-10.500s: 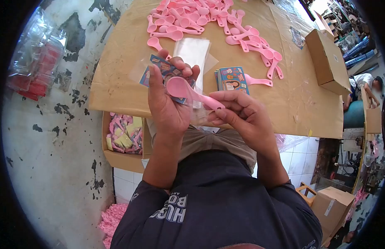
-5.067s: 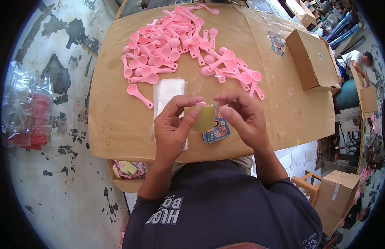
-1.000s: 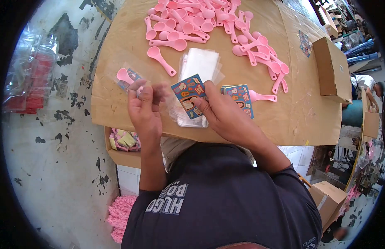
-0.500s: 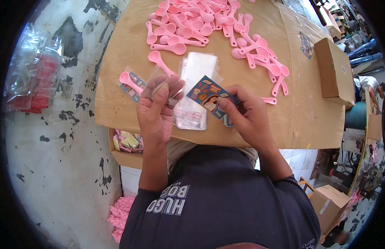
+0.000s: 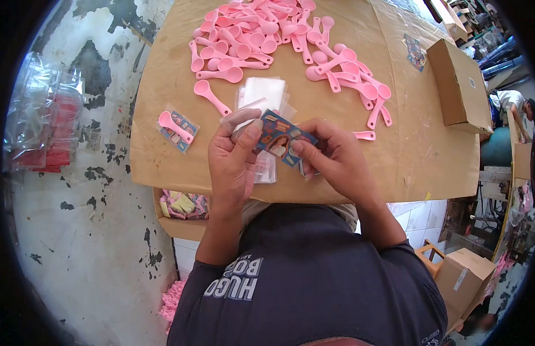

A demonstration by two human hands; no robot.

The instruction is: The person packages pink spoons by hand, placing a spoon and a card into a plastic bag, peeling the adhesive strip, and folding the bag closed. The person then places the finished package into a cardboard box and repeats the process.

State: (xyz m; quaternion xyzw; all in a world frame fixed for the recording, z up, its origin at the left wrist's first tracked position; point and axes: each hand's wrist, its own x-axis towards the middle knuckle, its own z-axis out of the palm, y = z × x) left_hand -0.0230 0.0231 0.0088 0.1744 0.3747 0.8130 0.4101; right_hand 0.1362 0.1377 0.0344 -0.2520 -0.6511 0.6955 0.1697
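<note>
My left hand (image 5: pixel 232 158) pinches a clear plastic bag (image 5: pixel 242 117) between thumb and fingers. A blue printed card (image 5: pixel 279 138) is in my right hand (image 5: pixel 335 155), its left corner at the bag's opening beside my left thumb. More of the printed cards seem to sit under my right fingers, mostly hidden. Beneath my hands lies a stack of clear bags (image 5: pixel 266 92). One pink spoon (image 5: pixel 212 97) rests just beyond my left hand. Farther left, another pink spoon (image 5: pixel 176 127) lies on a bagged card (image 5: pixel 188 128).
A large heap of pink spoons (image 5: pixel 244 34) covers the table's (image 5: pixel 417 155) far side, with more to the right. A cardboard box (image 5: pixel 459 86) stands at the right edge. An open box (image 5: pixel 184 226) of packed items is below the left edge. A person (image 5: pixel 513 104) is at far right.
My hands have come together, bringing the card's corner against the bag. The bag has moved right and away from the spoons at left. The whole view has shifted slightly.
</note>
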